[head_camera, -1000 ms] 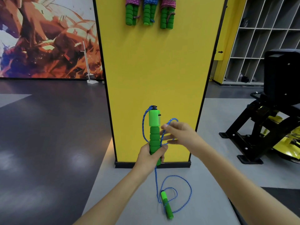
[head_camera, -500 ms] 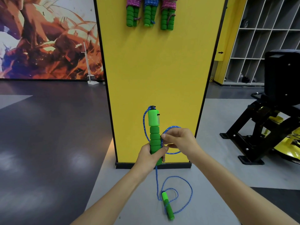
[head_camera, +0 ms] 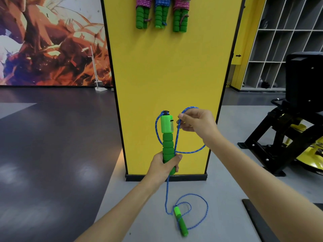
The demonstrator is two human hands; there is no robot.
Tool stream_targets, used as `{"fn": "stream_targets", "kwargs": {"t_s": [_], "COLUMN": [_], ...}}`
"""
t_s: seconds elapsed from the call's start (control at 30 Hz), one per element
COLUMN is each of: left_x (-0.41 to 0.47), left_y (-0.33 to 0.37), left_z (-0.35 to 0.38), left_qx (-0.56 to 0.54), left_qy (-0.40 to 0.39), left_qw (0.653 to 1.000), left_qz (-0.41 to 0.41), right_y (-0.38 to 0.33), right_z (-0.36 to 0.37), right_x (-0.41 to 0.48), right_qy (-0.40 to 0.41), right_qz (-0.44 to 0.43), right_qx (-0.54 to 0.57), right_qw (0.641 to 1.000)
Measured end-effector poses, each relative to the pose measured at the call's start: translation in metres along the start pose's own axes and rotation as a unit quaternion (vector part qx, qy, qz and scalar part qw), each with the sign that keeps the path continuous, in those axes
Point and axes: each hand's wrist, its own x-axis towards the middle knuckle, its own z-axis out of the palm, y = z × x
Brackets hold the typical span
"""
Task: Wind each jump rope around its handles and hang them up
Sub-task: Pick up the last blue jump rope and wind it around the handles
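Head view looks down on a left hand (head_camera: pixel 163 165) holding a green handle (head_camera: pixel 167 135) upright in front of a yellow panel (head_camera: pixel 166 75). Its fingers (head_camera: pixel 176 167) and thumb are curled round the lower foam part, so the plastic top with its black cap stands clear above the fist. A blue rope (head_camera: pixel 176 137) leaves the cap and runs down the left side of the handle. The right hand (head_camera: pixel 198 124), just beside the top of the handle and not touching it, pinches the rope between thumb and forefinger with the other fingers curled in. From the pinch a loop arches over the knuckles, and a strand drops along the right side of the handle, then sweeps right under the wrist. Below the left hand the rope hangs to the floor (head_camera: pixel 223 189) and coils loosely round a second handle (head_camera: pixel 180 222) lying there. Three wound ropes (head_camera: pixel 160 13) hang side by side at the top of the panel. A black machine (head_camera: pixel 288 137) stands to the right.
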Motion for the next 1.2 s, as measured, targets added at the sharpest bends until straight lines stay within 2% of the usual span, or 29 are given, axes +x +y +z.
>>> {"fn": "stream_targets", "kwargs": {"t_s": [0.17, 0.33, 0.47, 0.7, 0.97, 1.1, 1.2], "left_x": [-0.005, -0.009, -0.011, -0.011, -0.004, -0.002, -0.003], "left_y": [-0.008, -0.014, -0.016, -0.012, -0.009, -0.010, -0.012], "left_z": [0.000, 0.002, 0.004, 0.007, 0.005, 0.002, 0.003], "left_qx": [0.015, 0.018, 0.008, 0.000, -0.001, -0.003, 0.003], "left_qy": [-0.008, -0.010, -0.013, 0.000, 0.014, 0.018, 0.017], "left_qw": [1.000, 1.000, 1.000, 1.000, 1.000, 1.000, 1.000], "left_qz": [-0.008, -0.020, -0.017, -0.012, 0.003, 0.003, 0.004], "right_y": [-0.021, -0.036, -0.020, 0.019, 0.051, 0.062, 0.066], "right_z": [-0.008, -0.015, -0.008, 0.000, 0.010, 0.011, 0.011], "right_x": [0.016, 0.024, 0.014, -0.015, -0.045, -0.053, -0.052], "right_qy": [0.030, 0.064, 0.008, -0.065, -0.156, -0.166, -0.141], "right_qz": [-0.027, -0.044, 0.018, 0.114, 0.131, 0.128, 0.121], "right_qx": [0.003, 0.067, 0.101, 0.076, 0.001, 0.007, 0.020], "right_qw": [0.999, 0.995, 0.995, 0.988, 0.979, 0.978, 0.982]}}
